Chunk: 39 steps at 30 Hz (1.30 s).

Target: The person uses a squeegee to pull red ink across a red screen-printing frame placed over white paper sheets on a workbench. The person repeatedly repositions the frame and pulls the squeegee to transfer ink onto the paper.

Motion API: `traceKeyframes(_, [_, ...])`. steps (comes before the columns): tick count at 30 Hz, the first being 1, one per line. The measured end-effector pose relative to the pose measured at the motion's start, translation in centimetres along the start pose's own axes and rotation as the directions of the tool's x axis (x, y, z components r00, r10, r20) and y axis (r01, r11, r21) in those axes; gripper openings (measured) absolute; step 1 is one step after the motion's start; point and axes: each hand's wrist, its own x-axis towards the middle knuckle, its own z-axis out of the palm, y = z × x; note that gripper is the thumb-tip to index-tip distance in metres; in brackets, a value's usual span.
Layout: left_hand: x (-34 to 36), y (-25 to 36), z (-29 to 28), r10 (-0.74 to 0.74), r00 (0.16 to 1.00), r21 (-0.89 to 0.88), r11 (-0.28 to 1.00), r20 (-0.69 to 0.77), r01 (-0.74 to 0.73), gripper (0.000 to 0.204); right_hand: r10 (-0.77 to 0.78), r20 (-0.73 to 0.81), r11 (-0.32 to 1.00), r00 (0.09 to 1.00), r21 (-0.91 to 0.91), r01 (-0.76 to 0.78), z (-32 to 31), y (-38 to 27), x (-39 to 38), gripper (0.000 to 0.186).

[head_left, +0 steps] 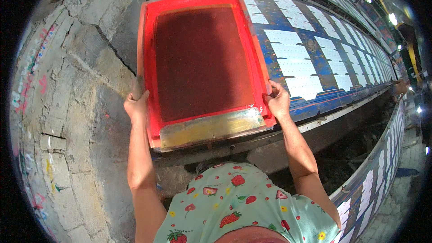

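A large screen-printing frame (193, 63) spans the space before me, its border bright red and its mesh dark reddish brown. My left hand (137, 102) grips its left side near the close corner, fingers wrapped round the edge. On the opposite side my right hand (277, 101) holds the right edge, thumb and fingers closed on it. Across the near end lies a flat, paint-smeared yellowish strip (211, 128). The frame is over the near end of a long printing table; whether it rests on the surface or hangs just above cannot be seen.
Rows of white cut pieces (292, 58) lie along the blue, paint-stained table (310, 103) stretching to the right. A cracked, paint-spattered concrete wall (67, 108) stands close on my left. Another table with white pieces (366, 189) runs along the lower right.
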Motion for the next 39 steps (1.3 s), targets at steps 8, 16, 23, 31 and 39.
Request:
traceKeyframes(8, [-3.6, -2.2, 0.4, -0.040, 0.999, 0.081, 0.996, 0.006, 0.040, 0.027, 0.025, 0.043, 0.991, 0.999, -0.134, -0.019, -1.3, 2.1, -0.6, 0.060])
traceKeyframes(16, [-4.5, -2.4, 2.0, -0.095, 0.995, -0.023, 0.995, 0.014, 0.095, 0.033, 0.028, 0.037, 0.976, 0.999, -0.219, -0.019, -2.9, 3.3, -0.6, 0.065])
traceKeyframes(23, [-5.9, -1.6, 3.8, -0.056, 0.998, 0.015, 0.998, 0.008, 0.056, 0.045, -0.090, 0.050, 0.982, 0.995, -0.164, 0.097, -5.2, 4.5, 0.1, 0.062])
traceKeyframes(31, [-6.6, -0.9, 3.7, -0.020, 1.000, 0.140, 0.990, -0.002, 0.020, 0.035, -0.125, 0.105, 0.973, 0.986, -0.181, 0.143, -5.6, 5.7, 0.0, 0.066])
traceKeyframes(39, [-6.8, -0.8, 4.5, -0.022, 0.998, 0.340, 0.940, -0.059, 0.041, 0.031, -0.093, 0.213, 0.982, 0.973, -0.144, 0.125, -6.0, 5.6, 0.6, 0.066])
